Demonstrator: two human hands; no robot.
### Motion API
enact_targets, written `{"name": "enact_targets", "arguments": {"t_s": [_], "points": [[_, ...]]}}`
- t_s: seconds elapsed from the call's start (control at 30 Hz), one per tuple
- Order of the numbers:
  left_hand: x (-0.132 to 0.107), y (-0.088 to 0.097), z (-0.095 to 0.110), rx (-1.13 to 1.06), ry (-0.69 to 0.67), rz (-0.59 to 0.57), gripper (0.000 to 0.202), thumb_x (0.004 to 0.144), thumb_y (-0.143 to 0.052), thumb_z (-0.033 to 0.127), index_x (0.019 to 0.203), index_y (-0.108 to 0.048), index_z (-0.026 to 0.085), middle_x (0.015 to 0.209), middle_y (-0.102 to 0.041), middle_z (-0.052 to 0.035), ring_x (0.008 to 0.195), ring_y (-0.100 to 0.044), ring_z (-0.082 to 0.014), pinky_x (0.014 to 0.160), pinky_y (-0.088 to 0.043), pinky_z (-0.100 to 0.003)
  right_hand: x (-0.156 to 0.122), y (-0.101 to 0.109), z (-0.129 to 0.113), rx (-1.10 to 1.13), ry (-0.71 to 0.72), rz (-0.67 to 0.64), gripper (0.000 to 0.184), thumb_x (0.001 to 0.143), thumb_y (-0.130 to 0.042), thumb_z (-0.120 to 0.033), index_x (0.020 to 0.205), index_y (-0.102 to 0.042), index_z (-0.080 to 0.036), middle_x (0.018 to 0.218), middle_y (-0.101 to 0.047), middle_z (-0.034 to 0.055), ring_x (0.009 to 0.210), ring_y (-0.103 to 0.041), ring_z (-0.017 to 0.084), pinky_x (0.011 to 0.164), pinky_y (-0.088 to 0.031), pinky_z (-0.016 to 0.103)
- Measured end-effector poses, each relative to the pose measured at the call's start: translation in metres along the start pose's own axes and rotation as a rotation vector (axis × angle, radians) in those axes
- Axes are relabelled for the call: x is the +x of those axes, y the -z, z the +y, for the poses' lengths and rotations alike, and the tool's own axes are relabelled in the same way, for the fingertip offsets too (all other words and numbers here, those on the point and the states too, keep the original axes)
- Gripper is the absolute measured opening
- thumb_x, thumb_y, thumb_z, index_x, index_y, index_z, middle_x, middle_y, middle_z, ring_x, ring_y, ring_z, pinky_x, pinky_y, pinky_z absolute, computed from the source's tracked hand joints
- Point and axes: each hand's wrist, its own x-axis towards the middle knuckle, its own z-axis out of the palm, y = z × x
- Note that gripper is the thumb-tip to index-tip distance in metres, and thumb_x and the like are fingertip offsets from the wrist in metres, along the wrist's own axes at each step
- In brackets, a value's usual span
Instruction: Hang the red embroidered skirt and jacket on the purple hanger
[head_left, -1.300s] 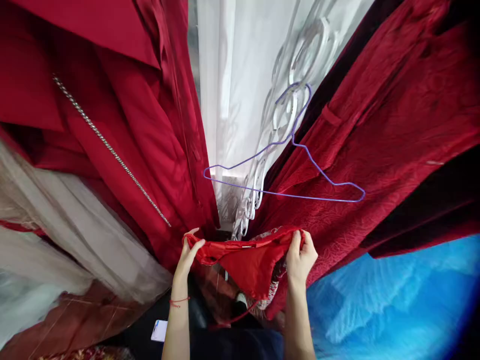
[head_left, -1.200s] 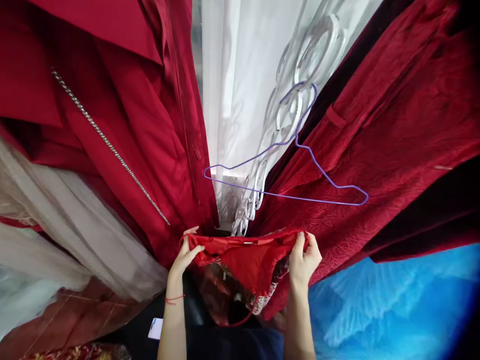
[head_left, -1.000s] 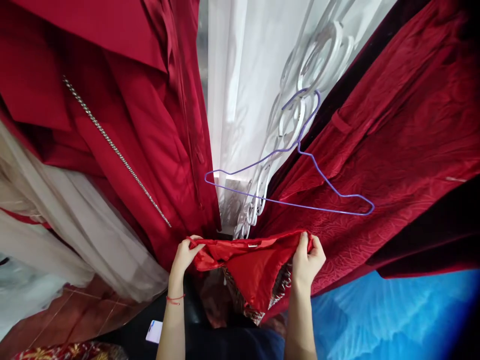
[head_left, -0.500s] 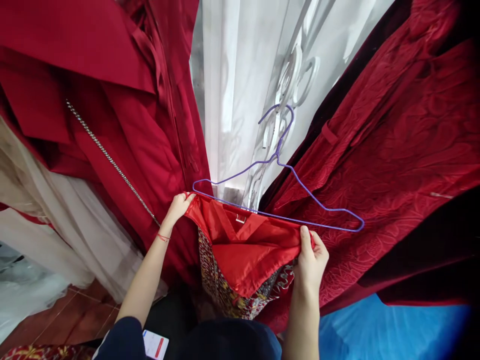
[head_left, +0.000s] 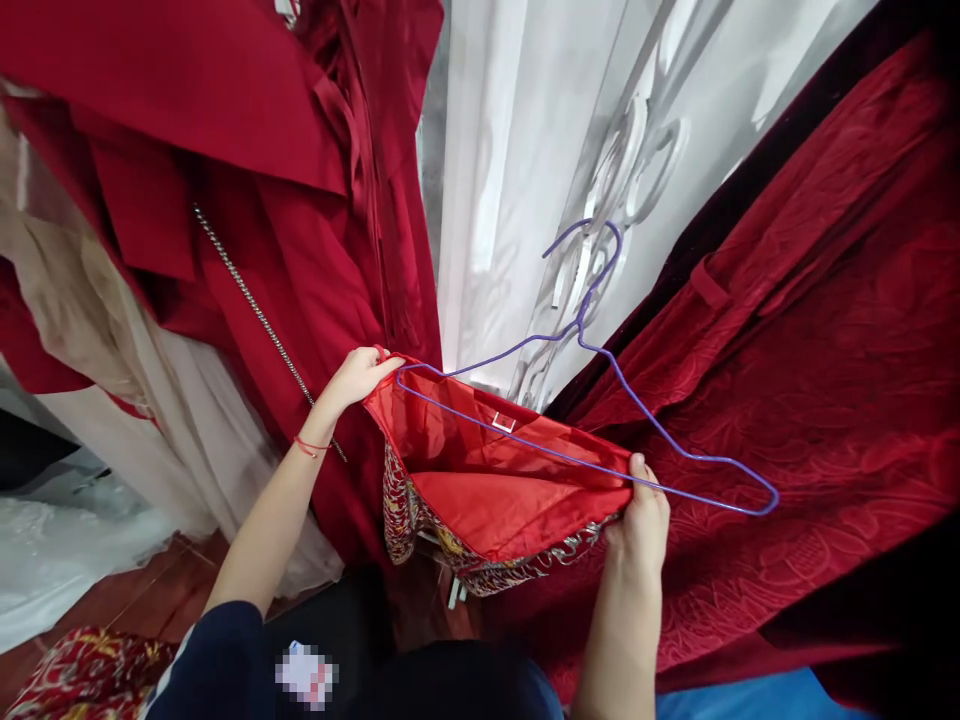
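Head view: pinching one end of the red-lined patterned garment [head_left: 514, 512] with left hand [head_left: 361, 376], fingers closed; clasping the opposite end with right hand [head_left: 642, 522], likewise closed. Spread between both, crossed in front by the purple hanger [head_left: 580, 326].

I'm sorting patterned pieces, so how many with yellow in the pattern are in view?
2: the red-lined garment between the left hand and right hand, and the patterned cloth at lower left. More may be hidden among the hanging clothes.
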Motion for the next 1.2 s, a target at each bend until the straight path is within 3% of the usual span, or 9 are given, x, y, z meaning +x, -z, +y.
{"name": "enact_targets", "arguments": {"t_s": [0.13,0.23,0.4,0.53,0.6,0.7,0.83,1.03,1.2], "points": [[-0.008,0.010,0.027,0.082,0.031,0.043,0.043,0.079,-0.061,0.047,0.054,-0.040,0.020,0.050,-0.032,0.0066,0.050,-0.030,-0.0082,0.050,-0.022,-0.024,0.011,0.000,-0.011,0.080,-0.073,0.075,0.038,0.057,-0.085,-0.041,0.074,-0.059,-0.019,0.064,-0.062,-0.0068,0.055,-0.055,0.009,0.054,-0.046,0.022],[-0.016,0.008,0.046,0.059,-0.027,0.072,0.039,0.082,-0.060,0.047,0.060,-0.043,0.019,0.050,-0.032,0.0070,0.049,-0.031,-0.0081,0.049,-0.022,-0.023,0.018,0.007,-0.016,0.128,-0.107,0.065,0.032,0.060,-0.081,-0.037,0.073,-0.058,-0.019,0.066,-0.063,-0.0056,0.056,-0.057,0.010,0.055,-0.049,0.024],[-0.040,-0.008,0.082,-0.101,-0.175,0.171,0.028,0.091,-0.053,0.046,0.089,-0.059,0.018,0.049,-0.034,0.0082,0.044,-0.031,-0.0083,0.046,-0.022,-0.022,0.026,0.032,-0.021,0.140,0.011,0.126,0.022,0.069,-0.071,-0.035,0.071,-0.055,-0.020,0.064,-0.059,-0.0067,0.059,-0.057,0.011,0.060,-0.051,0.026],[-0.059,-0.028,0.103,-0.174,-0.180,0.056,0.046,0.084,-0.065,0.050,0.114,-0.065,0.015,0.052,-0.041,0.0081,0.047,-0.034,-0.0087,0.049,-0.026,-0.022,0.023,0.041,-0.026,0.109,0.049,0.130,0.022,0.067,-0.069,-0.033,0.070,-0.052,-0.020,0.063,-0.057,-0.0080,0.057,-0.055,0.010,0.058,-0.049,0.025],[-0.064,-0.039,0.107,-0.111,-0.188,-0.044,0.055,0.078,-0.071,0.053,0.117,-0.068,0.014,0.054,-0.046,0.0065,0.050,-0.036,-0.0094,0.052,-0.027,-0.023,0.019,0.038,-0.027,0.134,0.035,0.130,0.024,0.062,-0.071,-0.030,0.071,-0.052,-0.020,0.063,-0.057,-0.0093,0.054,-0.052,0.008,0.055,-0.047,0.022],[-0.066,-0.054,0.105,0.046,-0.229,-0.159,0.041,0.080,-0.070,0.050,0.100,-0.077,0.015,0.057,-0.056,0.0020,0.051,-0.040,-0.0101,0.054,-0.027,-0.024,0.013,0.035,-0.029,0.164,0.040,0.141,0.027,0.056,-0.076,-0.027,0.073,-0.055,-0.019,0.064,-0.058,-0.0103,0.054,-0.051,0.006,0.054,-0.045,0.020],[-0.064,-0.067,0.102,0.263,-0.212,-0.085,0.030,0.090,-0.058,0.039,0.082,-0.077,0.017,0.068,-0.068,-0.0048,0.054,-0.049,-0.0123,0.055,-0.026,-0.026,0.009,0.042,-0.039,0.087,0.145,0.164,0.028,0.056,-0.078,-0.029,0.075,-0.059,-0.019,0.068,-0.060,-0.0085,0.062,-0.056,0.008,0.061,-0.049,0.023],[-0.059,-0.084,0.103,0.180,-0.270,-0.194,0.051,0.084,-0.060,0.063,0.096,-0.077,0.016,0.056,-0.061,-0.0007,0.049,-0.043,-0.0114,0.054,-0.029,-0.025,0.003,0.047,-0.061,-0.025,0.267,0.184,0.029,0.059,-0.079,-0.035,0.078,-0.062,-0.019,0.073,-0.063,-0.0056,0.066,-0.058,0.011,0.061,-0.050,0.024],[-0.052,-0.100,0.100,0.397,-0.373,-0.145,0.053,0.092,-0.049,0.062,0.078,-0.072,0.017,0.056,-0.061,-0.0037,0.050,-0.052,-0.0145,0.054,-0.025,-0.027,-0.004,0.042,-0.072,-0.040,0.289,0.170,0.029,0.060,-0.078,-0.035,0.080,-0.063,-0.019,0.072,-0.061,-0.0055,0.063,-0.056,0.010,0.060,-0.048,0.024]]}}
